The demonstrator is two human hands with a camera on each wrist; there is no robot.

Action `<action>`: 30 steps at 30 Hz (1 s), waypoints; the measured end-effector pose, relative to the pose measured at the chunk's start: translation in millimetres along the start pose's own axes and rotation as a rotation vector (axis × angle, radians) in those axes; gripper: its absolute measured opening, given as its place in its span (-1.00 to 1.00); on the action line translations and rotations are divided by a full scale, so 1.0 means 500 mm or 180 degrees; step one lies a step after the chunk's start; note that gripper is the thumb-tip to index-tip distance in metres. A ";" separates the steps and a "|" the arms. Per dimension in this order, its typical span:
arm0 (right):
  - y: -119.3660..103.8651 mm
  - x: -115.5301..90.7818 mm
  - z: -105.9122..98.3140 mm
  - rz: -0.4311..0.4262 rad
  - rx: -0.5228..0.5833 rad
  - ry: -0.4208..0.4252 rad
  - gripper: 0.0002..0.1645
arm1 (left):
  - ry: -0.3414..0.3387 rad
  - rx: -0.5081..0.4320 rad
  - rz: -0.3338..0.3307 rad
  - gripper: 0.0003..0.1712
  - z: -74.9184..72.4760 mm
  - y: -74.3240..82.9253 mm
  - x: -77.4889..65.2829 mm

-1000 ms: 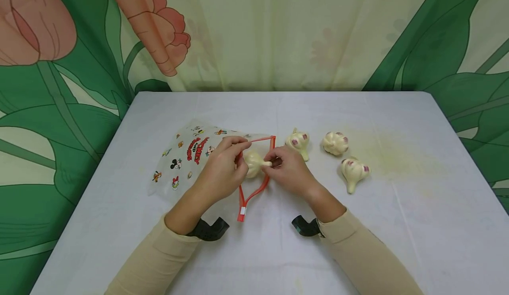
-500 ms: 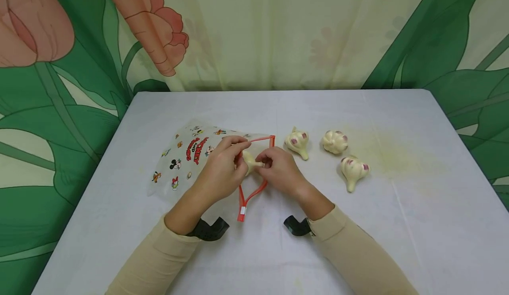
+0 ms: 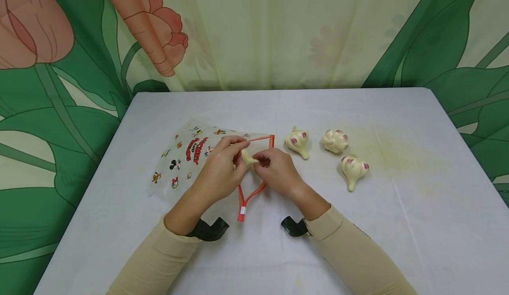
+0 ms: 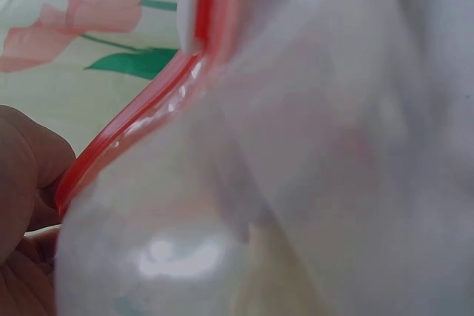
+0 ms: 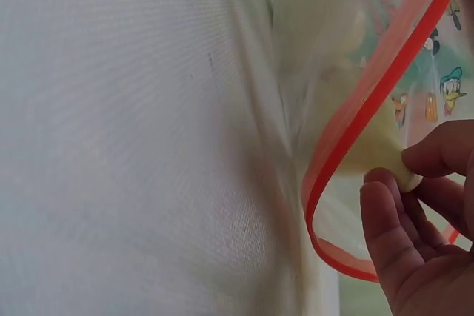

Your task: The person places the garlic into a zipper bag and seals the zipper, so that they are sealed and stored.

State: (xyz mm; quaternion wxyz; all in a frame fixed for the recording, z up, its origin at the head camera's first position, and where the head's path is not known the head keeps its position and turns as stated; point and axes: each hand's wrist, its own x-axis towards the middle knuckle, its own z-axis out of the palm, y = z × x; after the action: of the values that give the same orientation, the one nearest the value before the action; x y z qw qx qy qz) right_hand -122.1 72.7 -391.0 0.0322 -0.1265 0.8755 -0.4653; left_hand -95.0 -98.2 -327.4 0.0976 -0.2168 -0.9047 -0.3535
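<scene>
A clear zip bag [image 3: 180,151] with cartoon prints and a red zip edge [image 3: 259,189] lies on the table, its mouth facing right and held apart. My left hand [image 3: 218,169] pinches the upper red edge between fingers and thumb. At the mouth, my right hand [image 3: 278,171] pinches the stem of a garlic bulb [image 3: 247,158]. In the right wrist view the bulb's body [image 5: 355,127] is within the bag opening, seen through the film, with the stem toward my fingertips. Beyond it a blurred pale round shape [image 5: 318,24] shows through the plastic.
Three more garlic bulbs lie right of the bag: one near the mouth [image 3: 297,142], one further right [image 3: 335,141], and one closer to me [image 3: 354,171]. A white cloth covers the table [image 3: 421,242]. A printed curtain [image 3: 278,30] hangs behind it.
My right hand has moved left with the garlic bulb, which has gone deeper into the bag mouth. The left hand keeps its place on the red edge.
</scene>
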 end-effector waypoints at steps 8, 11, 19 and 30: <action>-0.002 0.000 0.001 0.0019 -0.0002 -0.0049 -0.78 | -0.0002 0.0015 -0.0023 -0.59 -0.002 0.004 -0.001; -0.004 0.002 0.003 0.0028 -0.0017 -0.0064 -0.77 | -0.0012 0.0013 -0.0038 -0.59 -0.002 0.005 -0.002; -0.010 0.011 0.012 0.0102 -0.0115 -0.0120 -0.76 | -0.0014 0.0008 -0.0062 -0.59 -0.001 0.002 -0.004; -0.011 0.015 0.023 0.0146 0.0065 -0.0032 -0.74 | -0.0025 0.0021 -0.0060 -0.59 0.001 -0.001 -0.002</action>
State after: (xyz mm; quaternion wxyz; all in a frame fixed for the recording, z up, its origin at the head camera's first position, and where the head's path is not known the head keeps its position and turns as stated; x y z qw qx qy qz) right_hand -126.2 58.9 -392.6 0.0486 -0.1084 0.8732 -0.4727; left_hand -94.2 -98.5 -328.6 0.0913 -0.2093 -0.9083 -0.3506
